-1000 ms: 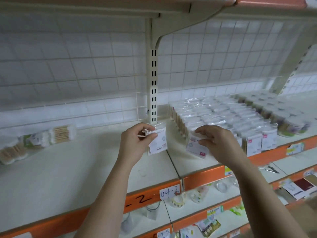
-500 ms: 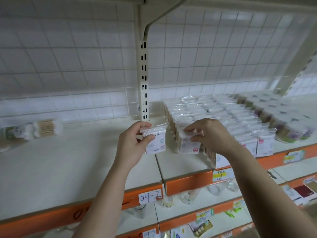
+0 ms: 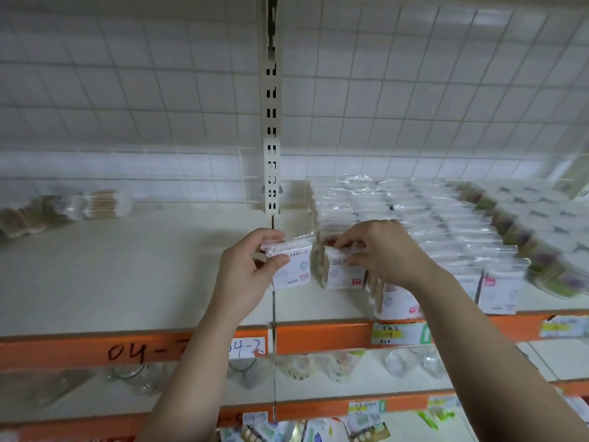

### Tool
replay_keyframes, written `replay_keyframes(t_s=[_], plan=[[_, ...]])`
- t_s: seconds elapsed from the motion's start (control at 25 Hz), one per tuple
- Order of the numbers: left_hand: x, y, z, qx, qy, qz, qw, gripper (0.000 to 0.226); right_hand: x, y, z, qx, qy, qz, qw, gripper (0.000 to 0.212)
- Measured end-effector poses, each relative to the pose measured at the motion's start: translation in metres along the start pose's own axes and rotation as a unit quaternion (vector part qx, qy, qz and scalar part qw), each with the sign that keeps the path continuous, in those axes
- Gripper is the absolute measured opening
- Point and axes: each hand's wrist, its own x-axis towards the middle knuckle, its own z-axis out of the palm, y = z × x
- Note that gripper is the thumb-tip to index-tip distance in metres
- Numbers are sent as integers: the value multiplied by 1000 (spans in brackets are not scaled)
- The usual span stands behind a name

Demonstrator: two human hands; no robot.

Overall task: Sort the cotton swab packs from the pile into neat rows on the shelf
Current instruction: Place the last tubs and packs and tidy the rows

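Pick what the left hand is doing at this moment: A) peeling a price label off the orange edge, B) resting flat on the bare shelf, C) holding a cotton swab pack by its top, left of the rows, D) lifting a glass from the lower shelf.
C: the left hand pinches a swab pack by its top edge, beside the rows, while the right hand grips a second pack.
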Motion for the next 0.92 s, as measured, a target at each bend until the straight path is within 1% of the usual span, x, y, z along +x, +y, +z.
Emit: replay_keyframes(t_s=[0.2, 0.36, 0.48, 0.56, 0.64, 0.76, 0.92], plan=[[-6, 2, 6, 9, 20, 0, 1000, 28, 3, 7, 0, 18, -4, -25, 1000, 29], [-11, 4, 10, 3, 14, -2, 1000, 31, 11, 12, 11, 2, 50, -25, 998, 28], [-14, 3, 16, 4, 0, 0, 1000, 26, 10, 19, 18, 40, 77, -36, 996, 24], [-15, 3, 23, 7, -18, 7, 1000, 24, 5, 24, 16, 81, 93, -45, 991, 18], [-15, 6, 31, 16, -30, 18, 999, 23, -1, 29, 11, 123, 127, -44, 983, 14], [-13, 12, 45, 56, -29, 56, 996, 22, -15, 37, 4, 144, 180, -32, 973, 14], [-6, 15, 62, 52, -32, 88, 994, 22, -35, 45, -1, 143, 190, -15, 971, 14]])
